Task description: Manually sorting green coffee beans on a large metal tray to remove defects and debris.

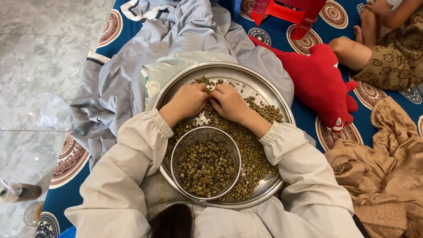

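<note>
Steel round tray (273, 94) holds pebbly green beans (255, 154) under both hands (187, 102) (229, 103).

You are looking at a bright, evenly lit scene under soft, diffuse light with no hard shadows. Faint sheen shows on the metal tray (260, 86) rim and on the pale floor tiles (39, 48). Focus stays sharp across the centre. Towards the edges, lines bow slightly from wide-angle distortion, and the corners look a little softer.
</note>
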